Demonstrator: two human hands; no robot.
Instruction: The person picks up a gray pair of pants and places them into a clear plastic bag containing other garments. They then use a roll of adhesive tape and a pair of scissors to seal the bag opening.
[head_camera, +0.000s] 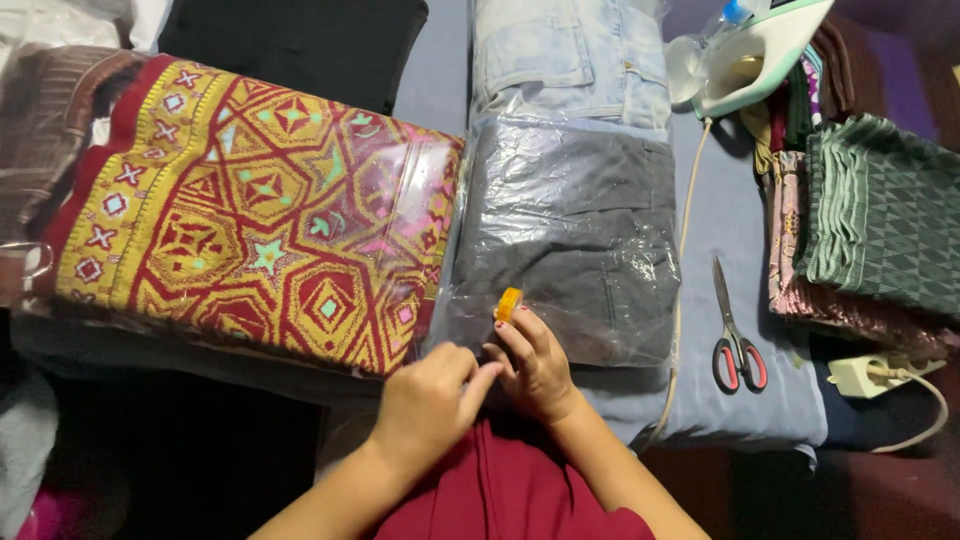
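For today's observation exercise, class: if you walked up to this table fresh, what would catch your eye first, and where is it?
The boldest thing is the red and yellow patterned cloth in clear plastic, filling the left. Beside it, at centre, lies a dark grey folded garment in a plastic bag, where the right hand holds a small orange tape roll at its near edge, the left hand touching it. Red-handled scissors lie to the right.

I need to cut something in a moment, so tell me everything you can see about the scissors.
The scissors lie flat on the blue-grey cloth surface, right of the plastic-wrapped grey garment. Their blades look like metal, are shut and point away from the person; the red loop handles with dark edging face the near side. A pale cord runs just left of them. Neither hand touches them.
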